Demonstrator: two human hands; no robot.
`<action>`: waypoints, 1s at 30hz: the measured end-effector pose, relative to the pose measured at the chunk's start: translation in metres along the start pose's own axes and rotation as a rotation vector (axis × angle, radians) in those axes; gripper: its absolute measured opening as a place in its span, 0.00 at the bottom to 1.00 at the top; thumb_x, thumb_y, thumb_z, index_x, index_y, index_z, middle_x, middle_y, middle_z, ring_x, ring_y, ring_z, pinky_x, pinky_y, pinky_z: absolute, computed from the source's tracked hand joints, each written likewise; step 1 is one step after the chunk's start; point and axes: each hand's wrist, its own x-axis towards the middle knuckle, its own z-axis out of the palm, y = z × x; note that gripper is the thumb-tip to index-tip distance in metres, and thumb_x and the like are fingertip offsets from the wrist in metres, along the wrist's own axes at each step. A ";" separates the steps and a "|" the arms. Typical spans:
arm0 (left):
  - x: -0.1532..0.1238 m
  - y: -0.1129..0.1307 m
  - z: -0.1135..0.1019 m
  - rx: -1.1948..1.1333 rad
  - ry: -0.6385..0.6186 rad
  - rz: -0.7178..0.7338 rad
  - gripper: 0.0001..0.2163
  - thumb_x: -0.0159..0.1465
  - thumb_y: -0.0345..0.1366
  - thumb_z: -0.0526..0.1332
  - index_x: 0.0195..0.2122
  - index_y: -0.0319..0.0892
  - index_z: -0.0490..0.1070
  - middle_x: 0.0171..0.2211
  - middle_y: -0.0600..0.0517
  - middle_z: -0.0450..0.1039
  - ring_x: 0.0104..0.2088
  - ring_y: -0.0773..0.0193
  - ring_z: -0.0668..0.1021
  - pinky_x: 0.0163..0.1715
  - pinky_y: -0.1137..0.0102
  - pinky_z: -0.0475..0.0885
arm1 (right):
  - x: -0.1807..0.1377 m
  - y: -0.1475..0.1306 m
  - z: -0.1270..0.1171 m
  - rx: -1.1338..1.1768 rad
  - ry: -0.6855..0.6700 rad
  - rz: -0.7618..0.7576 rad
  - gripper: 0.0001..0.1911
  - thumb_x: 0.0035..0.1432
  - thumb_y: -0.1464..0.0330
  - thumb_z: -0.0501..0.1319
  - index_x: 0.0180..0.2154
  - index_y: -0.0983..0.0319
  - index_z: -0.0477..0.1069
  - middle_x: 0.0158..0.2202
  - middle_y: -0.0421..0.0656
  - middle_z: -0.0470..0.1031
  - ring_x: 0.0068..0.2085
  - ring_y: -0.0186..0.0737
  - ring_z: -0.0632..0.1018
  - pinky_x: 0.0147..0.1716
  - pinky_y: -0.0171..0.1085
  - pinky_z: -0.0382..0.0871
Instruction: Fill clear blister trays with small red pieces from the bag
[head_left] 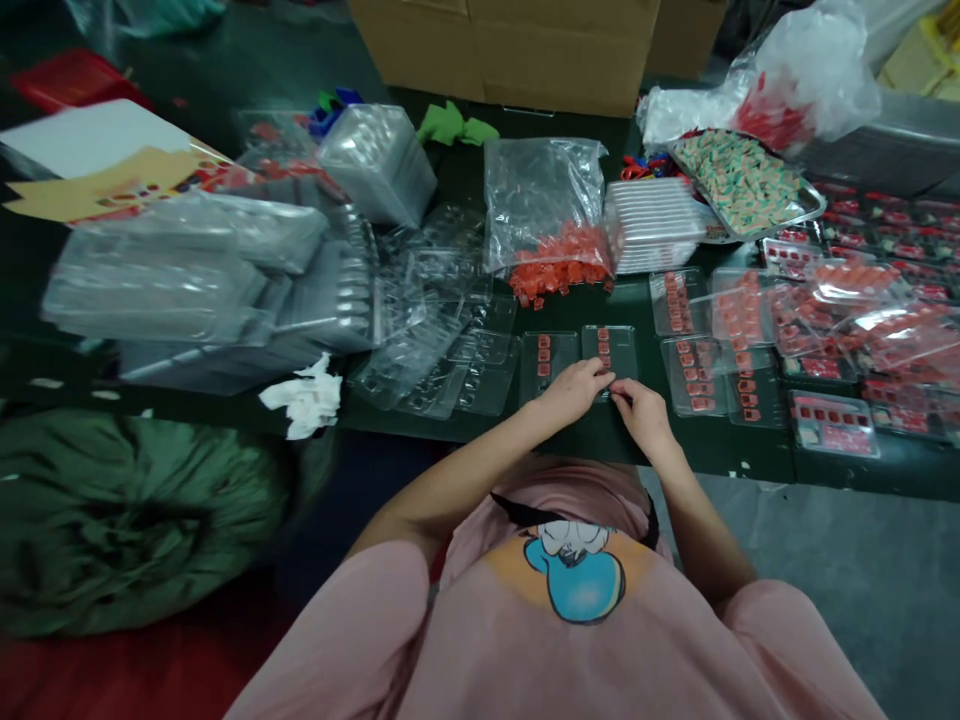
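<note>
A clear plastic tray [624, 345] with a column of small red pieces [603, 340] lies on the dark table, under both hands. My left hand [576, 390] rests across its lower left part, fingers drawn together at the red column; anything between them is hidden. At the lower edge, my right hand [643, 412] is closed in a pinch, its fingertips close to the left ones. What it pinches is too small to make out. Just left lies a second clear tray [562, 360], also with red pieces. Beyond them, loose red pieces [562, 262] spill from a clear bag [544, 190].
Loose clear trays [427, 350] and stacked plastic packs [187, 270] fill the left. Filled trays [697, 375] and piled packages [847, 320] lie right. Behind stand a metal tray of small pieces [739, 180] and a cardboard box [510, 50]. Crumpled tissue [306, 398] lies near the front edge.
</note>
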 end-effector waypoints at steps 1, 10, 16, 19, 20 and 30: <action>0.000 -0.009 -0.006 -0.008 0.042 -0.002 0.14 0.68 0.30 0.52 0.50 0.41 0.73 0.44 0.44 0.72 0.43 0.58 0.75 0.43 0.66 0.70 | 0.000 0.001 0.000 0.021 -0.005 -0.001 0.09 0.60 0.69 0.56 0.39 0.57 0.75 0.38 0.44 0.79 0.40 0.46 0.79 0.43 0.43 0.70; 0.037 -0.101 -0.061 0.139 0.071 -0.476 0.16 0.66 0.27 0.50 0.48 0.35 0.74 0.45 0.40 0.71 0.43 0.56 0.73 0.45 0.64 0.67 | 0.001 -0.004 -0.002 0.057 0.092 -0.012 0.10 0.61 0.65 0.57 0.41 0.60 0.75 0.40 0.47 0.77 0.42 0.44 0.77 0.45 0.43 0.71; 0.045 -0.108 -0.056 0.176 -0.060 -0.508 0.17 0.62 0.23 0.50 0.44 0.31 0.77 0.46 0.36 0.71 0.43 0.52 0.75 0.45 0.61 0.68 | -0.005 -0.001 -0.010 0.111 0.155 0.005 0.10 0.62 0.65 0.57 0.40 0.61 0.75 0.39 0.46 0.77 0.40 0.42 0.77 0.39 0.39 0.70; 0.026 -0.104 -0.057 0.074 0.105 -0.479 0.17 0.59 0.25 0.55 0.46 0.36 0.77 0.43 0.41 0.73 0.43 0.54 0.76 0.45 0.63 0.69 | -0.009 -0.002 -0.015 0.168 0.206 0.068 0.10 0.62 0.64 0.57 0.39 0.61 0.75 0.38 0.45 0.78 0.38 0.42 0.77 0.36 0.39 0.69; 0.017 -0.099 -0.058 -0.006 0.178 -0.460 0.16 0.59 0.26 0.56 0.46 0.37 0.77 0.42 0.43 0.74 0.42 0.57 0.76 0.45 0.64 0.69 | -0.010 -0.005 -0.015 0.196 0.219 0.084 0.10 0.62 0.63 0.57 0.39 0.61 0.75 0.38 0.45 0.78 0.38 0.41 0.77 0.36 0.38 0.69; -0.051 -0.024 -0.035 -0.722 0.422 -0.428 0.13 0.59 0.35 0.62 0.44 0.40 0.79 0.37 0.49 0.77 0.36 0.64 0.79 0.37 0.71 0.73 | 0.044 -0.067 0.028 0.567 -0.006 -0.018 0.09 0.54 0.63 0.65 0.37 0.59 0.73 0.36 0.42 0.78 0.37 0.39 0.78 0.39 0.37 0.72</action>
